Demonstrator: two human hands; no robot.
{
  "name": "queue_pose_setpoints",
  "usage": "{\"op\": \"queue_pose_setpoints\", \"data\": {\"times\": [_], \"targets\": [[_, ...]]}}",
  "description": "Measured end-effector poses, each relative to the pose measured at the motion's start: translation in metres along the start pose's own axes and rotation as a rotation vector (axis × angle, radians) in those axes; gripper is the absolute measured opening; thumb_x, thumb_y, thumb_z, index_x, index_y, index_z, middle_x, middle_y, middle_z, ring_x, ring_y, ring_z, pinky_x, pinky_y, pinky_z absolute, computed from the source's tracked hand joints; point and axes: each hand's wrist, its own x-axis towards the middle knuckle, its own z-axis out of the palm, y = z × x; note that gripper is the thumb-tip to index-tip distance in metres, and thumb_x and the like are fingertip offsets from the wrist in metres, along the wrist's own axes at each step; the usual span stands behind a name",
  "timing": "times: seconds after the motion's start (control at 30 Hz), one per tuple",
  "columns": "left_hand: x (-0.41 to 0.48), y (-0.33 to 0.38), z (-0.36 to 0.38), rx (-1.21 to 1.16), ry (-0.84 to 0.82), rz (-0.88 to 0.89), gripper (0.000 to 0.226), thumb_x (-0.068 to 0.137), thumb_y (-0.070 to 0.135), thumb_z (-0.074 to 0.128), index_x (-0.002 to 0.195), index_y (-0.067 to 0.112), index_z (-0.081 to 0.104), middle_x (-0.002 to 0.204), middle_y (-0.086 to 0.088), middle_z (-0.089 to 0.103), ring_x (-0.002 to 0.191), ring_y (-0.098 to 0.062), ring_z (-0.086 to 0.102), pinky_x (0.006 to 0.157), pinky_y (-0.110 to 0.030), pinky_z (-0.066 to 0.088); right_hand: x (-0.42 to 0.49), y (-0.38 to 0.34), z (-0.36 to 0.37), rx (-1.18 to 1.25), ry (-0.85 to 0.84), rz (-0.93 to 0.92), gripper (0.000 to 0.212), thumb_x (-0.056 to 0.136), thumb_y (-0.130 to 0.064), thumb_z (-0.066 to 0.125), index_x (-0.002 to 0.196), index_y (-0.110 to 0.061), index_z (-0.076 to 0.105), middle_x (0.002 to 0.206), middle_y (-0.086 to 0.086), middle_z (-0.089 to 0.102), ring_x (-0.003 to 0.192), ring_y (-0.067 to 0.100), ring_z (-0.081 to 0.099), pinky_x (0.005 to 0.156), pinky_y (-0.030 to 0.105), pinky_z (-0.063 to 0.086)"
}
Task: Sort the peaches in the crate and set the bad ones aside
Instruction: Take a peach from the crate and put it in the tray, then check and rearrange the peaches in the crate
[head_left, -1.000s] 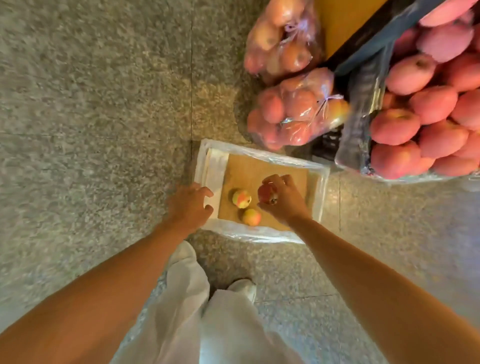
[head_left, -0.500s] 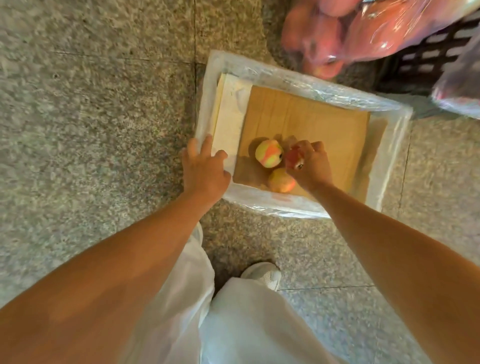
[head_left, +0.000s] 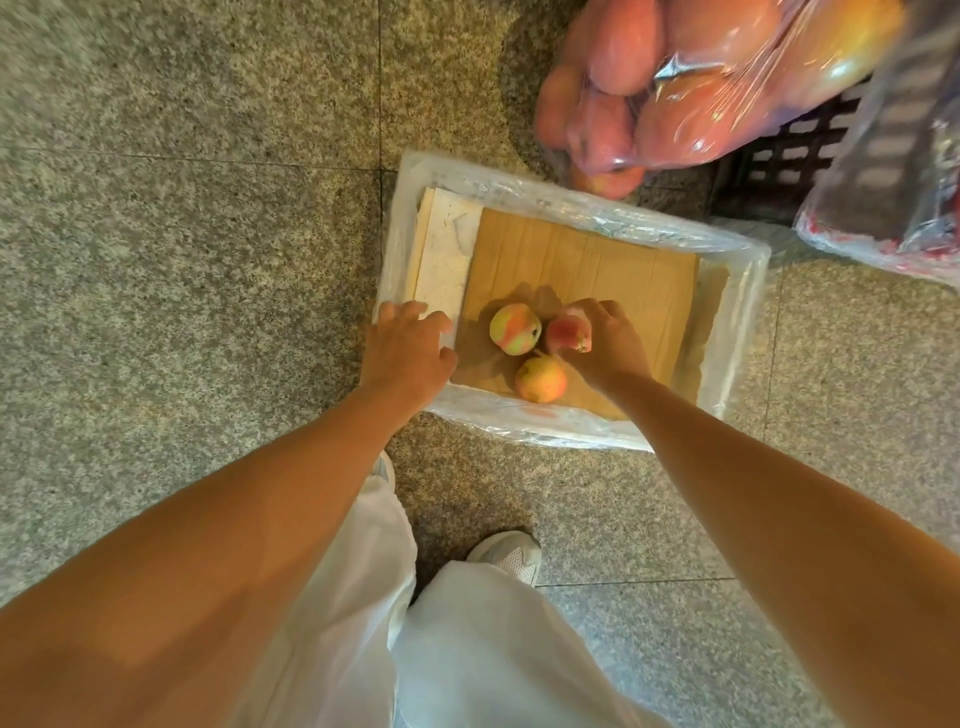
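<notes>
Granite floor (head_left: 182, 234), tray (head_left: 748, 291) mid-frame: right hand (head_left: 608, 343) grips the peach (head_left: 569, 335), left hand (head_left: 405, 353) rests loose-fingered on its rim; I'd lower gently, then let go.

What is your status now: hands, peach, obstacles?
Right hand grips red peach over the cardboard. Left hand rests open on box rim. Two other peaches close beside.

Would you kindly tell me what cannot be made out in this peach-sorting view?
Head view:
- red peach: far side hidden by the right hand gripping it
- black crate: contents hidden behind plastic
- bagged peaches: blurred, cut off by the top edge
- left hand: underside hidden; contact with the lined box unclear
</notes>
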Motion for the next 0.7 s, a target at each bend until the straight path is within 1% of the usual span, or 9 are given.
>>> {"op": "queue_pose_setpoints", "data": {"times": [0.13, 0.2, 0.3, 0.43, 0.5, 0.53, 0.6, 0.67, 0.7], "targets": [[-0.029, 0.031, -0.059, -0.217, -0.025, 0.14, 0.033, 0.093, 0.017, 0.053, 0.125, 0.015, 0.058, 0.124, -0.008, 0.059, 0.11, -0.024, 0.057, 0.089, -0.034, 0.046, -0.036, -0.039, -0.066, 0.194, 0.037, -0.097, 0.031, 0.086, -0.015, 0.066, 0.117, -0.013, 0.063, 0.116, 0.007, 0.064, 0.096, 0.019, 0.063, 0.083, 0.031, 0.051], [-0.052, 0.052, -0.104, -0.261, -0.005, 0.176, 0.029, 0.092, 0.016, 0.055, 0.121, 0.016, 0.06, 0.119, -0.003, 0.064, 0.101, -0.019, 0.061, 0.082, -0.029, 0.046, -0.062, -0.067, -0.11, 0.278, 0.04, -0.141, 0.027, 0.087, -0.012, 0.067, 0.114, -0.012, 0.065, 0.107, 0.003, 0.068, 0.087, 0.014, 0.064, 0.08, 0.026, 0.051], [-0.09, 0.088, -0.185, -0.296, 0.062, 0.235, 0.024, 0.091, 0.016, 0.057, 0.115, 0.018, 0.063, 0.111, 0.001, 0.068, 0.086, -0.013, 0.061, 0.078, -0.031, 0.051, -0.107, -0.112, -0.188, 0.326, 0.068, -0.202, 0.022, 0.089, -0.012, 0.064, 0.111, -0.013, 0.067, 0.097, 0.001, 0.069, 0.082, 0.014, 0.063, 0.077, 0.023, 0.05], [-0.142, 0.138, -0.306, -0.295, 0.154, 0.294, 0.021, 0.091, 0.016, 0.057, 0.111, 0.019, 0.064, 0.105, 0.003, 0.069, 0.081, -0.015, 0.063, 0.077, -0.038, 0.053, -0.172, -0.175, -0.294, 0.367, 0.114, -0.285, 0.022, 0.089, -0.011, 0.064, 0.111, -0.013, 0.066, 0.094, 0.002, 0.069, 0.081, 0.018, 0.064, 0.077, 0.029, 0.052], [-0.166, 0.162, -0.364, -0.303, 0.191, 0.321, 0.021, 0.092, 0.014, 0.057, 0.111, 0.017, 0.064, 0.104, 0.001, 0.07, 0.084, -0.017, 0.063, 0.079, -0.038, 0.053, -0.203, -0.204, -0.343, 0.367, 0.14, -0.32, 0.021, 0.089, -0.007, 0.06, 0.108, -0.011, 0.068, 0.091, 0.007, 0.07, 0.08, 0.023, 0.064, 0.076, 0.033, 0.052], [-0.179, 0.173, -0.392, -0.307, 0.209, 0.334, 0.021, 0.092, 0.014, 0.056, 0.111, 0.016, 0.064, 0.103, 0.001, 0.07, 0.087, -0.017, 0.063, 0.081, -0.038, 0.053, -0.22, -0.218, -0.367, 0.358, 0.144, -0.332, 0.02, 0.089, -0.005, 0.058, 0.105, -0.009, 0.069, 0.091, 0.009, 0.07, 0.08, 0.025, 0.064, 0.076, 0.033, 0.051], [-0.202, 0.192, -0.445, -0.316, 0.257, 0.364, 0.021, 0.092, 0.013, 0.056, 0.11, 0.018, 0.065, 0.102, -0.001, 0.07, 0.088, -0.019, 0.064, 0.08, -0.038, 0.053, -0.252, -0.244, -0.413, 0.323, 0.148, -0.378, 0.018, 0.089, -0.003, 0.057, 0.103, -0.005, 0.068, 0.09, 0.008, 0.069, 0.079, 0.024, 0.063, 0.071, 0.025, 0.048], [-0.222, 0.21, -0.494, -0.302, 0.311, 0.398, 0.019, 0.093, 0.015, 0.054, 0.107, 0.021, 0.065, 0.1, 0.0, 0.07, 0.085, -0.019, 0.064, 0.078, -0.037, 0.052, -0.284, -0.265, -0.459, 0.325, 0.166, -0.439, 0.019, 0.09, -0.003, 0.058, 0.105, -0.005, 0.068, 0.089, 0.006, 0.068, 0.073, 0.016, 0.058, 0.065, 0.013, 0.043], [-0.232, 0.22, -0.519, -0.297, 0.344, 0.42, 0.018, 0.093, 0.016, 0.054, 0.106, 0.023, 0.065, 0.098, 0.001, 0.07, 0.084, -0.019, 0.064, 0.076, -0.037, 0.052, -0.3, -0.275, -0.483, 0.334, 0.181, -0.466, 0.02, 0.09, -0.003, 0.059, 0.106, -0.006, 0.069, 0.088, 0.007, 0.068, 0.07, 0.013, 0.057, 0.064, 0.011, 0.041]]}}
